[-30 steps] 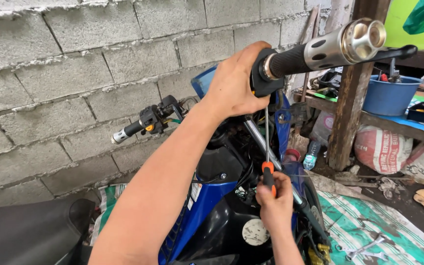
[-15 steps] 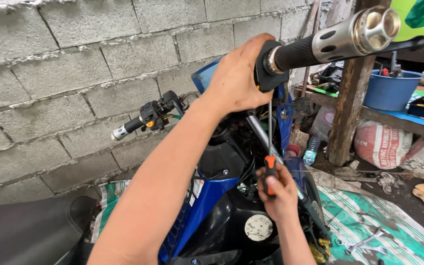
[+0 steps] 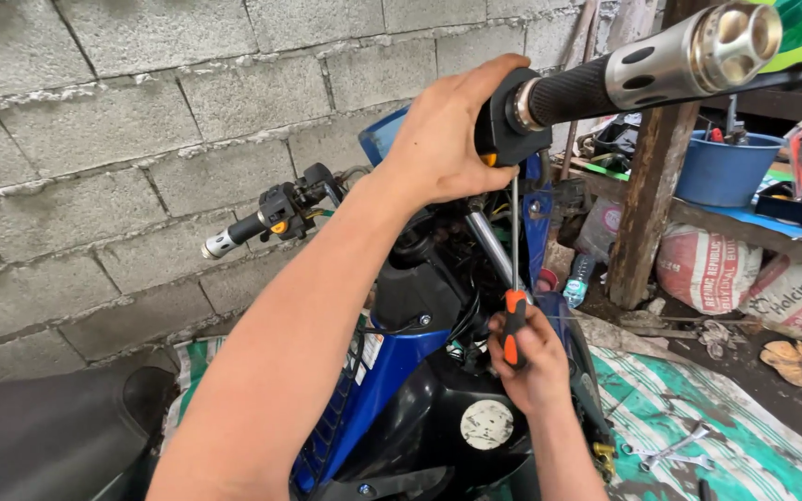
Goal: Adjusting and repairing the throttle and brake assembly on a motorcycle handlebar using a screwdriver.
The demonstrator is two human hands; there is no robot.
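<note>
Since a second ago my view has swung slightly left and the handlebar grip has climbed toward the top right corner, while the screwdriver sits a little lower against the blue motorcycle. My left hand is wrapped shut around the black switch housing at the inner end of that grip, thumb on top. My right hand is clamped on the screwdriver's orange and black handle, its long thin shaft running straight up to the underside of the housing. To do this well, I judge I should keep the shaft in line with the screw, press upward firmly so the tip does not slip out, and let the left hand brace the housing against the twist; I cannot see the tip seated, since the housing hides it. Loose wrenches lie on the green tarpaulin below, and a blue bucket stands on the shelf by the block wall.
</note>
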